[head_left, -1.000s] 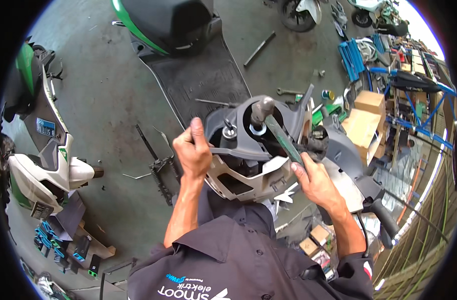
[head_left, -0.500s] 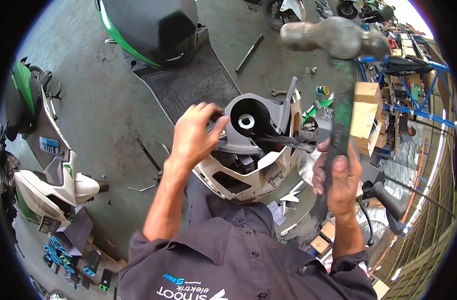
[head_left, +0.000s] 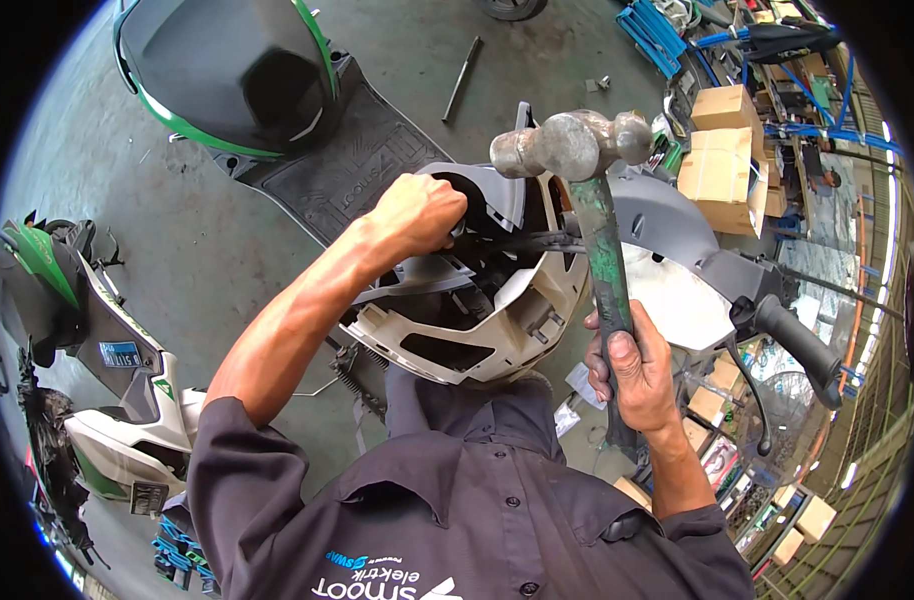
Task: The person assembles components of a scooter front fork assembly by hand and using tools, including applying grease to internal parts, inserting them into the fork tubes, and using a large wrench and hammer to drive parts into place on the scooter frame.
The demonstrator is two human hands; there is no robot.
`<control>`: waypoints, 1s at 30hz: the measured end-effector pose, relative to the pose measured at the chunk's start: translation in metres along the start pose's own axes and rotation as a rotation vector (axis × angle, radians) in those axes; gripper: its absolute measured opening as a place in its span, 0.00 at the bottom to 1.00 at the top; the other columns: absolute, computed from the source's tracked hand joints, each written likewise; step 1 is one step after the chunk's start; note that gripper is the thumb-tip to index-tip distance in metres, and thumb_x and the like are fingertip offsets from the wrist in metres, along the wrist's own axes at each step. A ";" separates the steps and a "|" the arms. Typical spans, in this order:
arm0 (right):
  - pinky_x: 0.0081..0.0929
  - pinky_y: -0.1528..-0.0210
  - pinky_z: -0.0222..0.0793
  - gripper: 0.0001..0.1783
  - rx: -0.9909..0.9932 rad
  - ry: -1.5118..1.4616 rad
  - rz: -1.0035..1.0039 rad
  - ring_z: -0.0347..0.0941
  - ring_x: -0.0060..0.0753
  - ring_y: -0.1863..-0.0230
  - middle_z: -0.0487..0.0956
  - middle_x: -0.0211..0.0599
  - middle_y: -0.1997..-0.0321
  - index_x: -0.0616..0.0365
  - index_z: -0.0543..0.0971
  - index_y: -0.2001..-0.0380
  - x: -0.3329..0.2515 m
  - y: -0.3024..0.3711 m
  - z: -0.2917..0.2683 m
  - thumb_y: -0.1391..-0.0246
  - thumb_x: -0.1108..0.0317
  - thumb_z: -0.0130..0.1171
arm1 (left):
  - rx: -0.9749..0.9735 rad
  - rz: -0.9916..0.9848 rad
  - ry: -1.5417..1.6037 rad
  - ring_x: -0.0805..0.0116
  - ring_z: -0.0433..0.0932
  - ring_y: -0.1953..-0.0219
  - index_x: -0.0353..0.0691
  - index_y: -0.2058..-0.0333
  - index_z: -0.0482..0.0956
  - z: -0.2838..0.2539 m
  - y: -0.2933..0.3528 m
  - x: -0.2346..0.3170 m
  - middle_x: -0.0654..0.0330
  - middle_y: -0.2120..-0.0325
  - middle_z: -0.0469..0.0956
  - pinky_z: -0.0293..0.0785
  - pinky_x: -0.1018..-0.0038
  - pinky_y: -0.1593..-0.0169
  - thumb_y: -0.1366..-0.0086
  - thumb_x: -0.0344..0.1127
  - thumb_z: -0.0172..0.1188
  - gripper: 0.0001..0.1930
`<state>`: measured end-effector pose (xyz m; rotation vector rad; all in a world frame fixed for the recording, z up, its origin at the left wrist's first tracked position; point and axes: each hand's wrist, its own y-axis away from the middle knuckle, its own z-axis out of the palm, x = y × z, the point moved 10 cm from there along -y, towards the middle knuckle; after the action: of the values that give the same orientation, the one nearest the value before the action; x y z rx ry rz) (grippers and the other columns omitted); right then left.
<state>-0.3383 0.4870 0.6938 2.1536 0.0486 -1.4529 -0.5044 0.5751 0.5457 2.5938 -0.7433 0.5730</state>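
Note:
A ball-peen hammer [head_left: 605, 235] with a worn green handle stands upright in my right hand [head_left: 639, 368], its steel head raised above the scooter's front. My right fingers and thumb wrap round the lower handle. My left hand [head_left: 417, 212] is closed in a fist over the round opening in the grey inner panel [head_left: 492, 190] of the scooter. What its fingers hold is hidden beneath them. Just below that fist lies the cream front frame [head_left: 457, 355], with dark gaps in it. Black cables [head_left: 527, 242] run from the opening towards the hammer's handle.
The scooter's black seat [head_left: 227, 70] and footboard [head_left: 362, 160] extend to the far left. At the right hangs a grey handlebar cover with a black grip [head_left: 797, 345] and brake lever. Cardboard boxes [head_left: 722, 180] stand beyond it. Another scooter [head_left: 117, 370] stands left; a metal rod [head_left: 462, 80] lies on the floor.
My left hand has moved right and down into the panel's opening, its fingers now curled under. The hammer has shifted left and lower in view. The whole view has also shifted.

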 end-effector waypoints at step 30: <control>0.50 0.69 0.68 0.17 -0.290 1.047 0.057 0.74 0.66 0.70 0.75 0.62 0.77 0.65 0.67 0.59 0.012 -0.055 0.055 0.36 0.59 0.50 | 1.282 -0.974 1.069 0.72 0.64 0.85 0.30 0.87 0.70 0.067 0.209 -0.054 0.60 0.92 0.66 0.61 0.71 0.77 0.26 0.47 0.42 0.33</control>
<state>-0.3978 0.5066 0.6457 2.3759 0.5237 -0.1390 -0.6459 0.4022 0.5143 2.3180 1.5462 2.1594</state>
